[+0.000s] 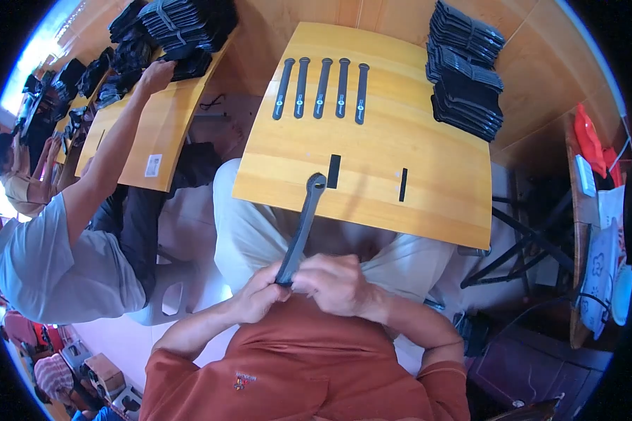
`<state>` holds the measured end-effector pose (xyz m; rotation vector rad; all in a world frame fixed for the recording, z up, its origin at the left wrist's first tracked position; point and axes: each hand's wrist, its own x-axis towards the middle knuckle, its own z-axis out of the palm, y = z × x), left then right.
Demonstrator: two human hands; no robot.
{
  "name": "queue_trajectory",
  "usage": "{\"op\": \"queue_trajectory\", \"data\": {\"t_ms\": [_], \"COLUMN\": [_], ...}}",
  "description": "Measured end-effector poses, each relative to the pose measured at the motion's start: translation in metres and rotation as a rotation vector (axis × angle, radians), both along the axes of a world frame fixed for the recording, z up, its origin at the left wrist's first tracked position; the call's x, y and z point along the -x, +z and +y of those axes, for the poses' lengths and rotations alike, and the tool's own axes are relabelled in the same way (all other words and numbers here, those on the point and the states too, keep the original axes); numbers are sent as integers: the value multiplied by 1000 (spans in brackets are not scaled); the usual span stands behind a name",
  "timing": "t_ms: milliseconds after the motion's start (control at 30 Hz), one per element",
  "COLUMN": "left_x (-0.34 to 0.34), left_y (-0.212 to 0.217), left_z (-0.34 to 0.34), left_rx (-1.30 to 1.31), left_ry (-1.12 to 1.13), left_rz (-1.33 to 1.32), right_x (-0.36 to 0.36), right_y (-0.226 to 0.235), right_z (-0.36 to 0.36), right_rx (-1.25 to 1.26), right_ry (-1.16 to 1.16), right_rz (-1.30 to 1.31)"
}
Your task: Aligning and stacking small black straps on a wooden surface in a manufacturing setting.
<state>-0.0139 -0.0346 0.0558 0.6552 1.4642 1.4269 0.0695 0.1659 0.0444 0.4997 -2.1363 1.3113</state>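
Both hands meet close to the chest over the lap: the left hand and the right hand pinch the near end of a long black strap, a flat band with a rounded loop at its far tip, which rises tilted away from the body and ends just over the near edge of the wooden table. Both grips are closed on the strap's lower end, fingertips pressed together around it. The work looks to be at the stage of fitting or checking one band by hand before it joins the others. On the tabletop five finished straps lie side by side in a neat row at the far side, two small black rectangular pieces rest near the front edge, and a stack of dark flat pouches sits at the far right corner. The next move probably calls for a small piece from the table, which means freeing one hand while the other keeps the strap steady. To the left, another person's arm reaches over a neighbouring table.
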Motion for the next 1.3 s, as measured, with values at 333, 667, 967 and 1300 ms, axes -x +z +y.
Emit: {"op": "queue_trajectory", "data": {"t_ms": [333,667,967,1300], "left_x": [24,11,8,4], "left_y": [-29,-36,-35,-38], "left_z": [-82,-65,-53,-42], "left_rx": [123,-2,-46,-220], "left_ry": [346,407,434,336], "left_rz": [-151,-214,-241,-204], "right_x": [22,70,111,146], "right_y": [96,77,24,-29], "right_z": [205,225,237,215], "right_rx": [130,-49,-549,-772], "right_ry": [-825,-1000,-1168,-876], "right_rz": [3,43,70,-448]}}
